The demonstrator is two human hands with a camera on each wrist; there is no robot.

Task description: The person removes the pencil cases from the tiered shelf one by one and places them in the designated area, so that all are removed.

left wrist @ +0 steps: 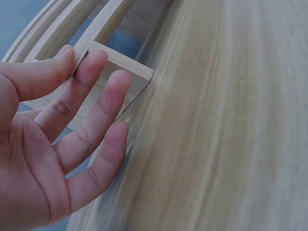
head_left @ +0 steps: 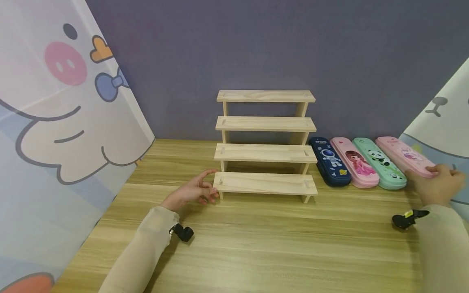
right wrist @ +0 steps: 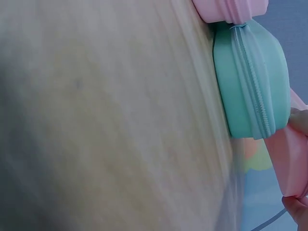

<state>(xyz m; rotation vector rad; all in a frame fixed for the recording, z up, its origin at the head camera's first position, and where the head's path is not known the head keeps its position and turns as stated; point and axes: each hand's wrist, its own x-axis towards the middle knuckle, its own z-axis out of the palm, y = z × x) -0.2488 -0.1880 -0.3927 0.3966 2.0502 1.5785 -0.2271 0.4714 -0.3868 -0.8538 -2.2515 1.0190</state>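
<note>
A light wooden four-step display shelf (head_left: 265, 183) stands against the back wall. My left hand (head_left: 196, 190) is at the left end of its lowest board; thumb and index finger pinch the board's edge, the other fingers loosely bent, as the left wrist view shows. On the far right, my right hand (head_left: 439, 183) grips the near end of a pink pencil case (head_left: 406, 154) with a unicorn-like print. That end is tilted up off the table, beside a mint-green pencil case with pandas (head_left: 379, 162). In the right wrist view only fingertips (right wrist: 299, 120) show on the pink case.
A pink pencil case with a princess print (head_left: 355, 162) and a dark blue space-themed one (head_left: 329, 160) lie between the shelf and the green case. Grey wall (head_left: 183, 81) closes the back of the wood-grain table (head_left: 256, 244). Cartoon-printed panels (head_left: 73, 122) flank both sides.
</note>
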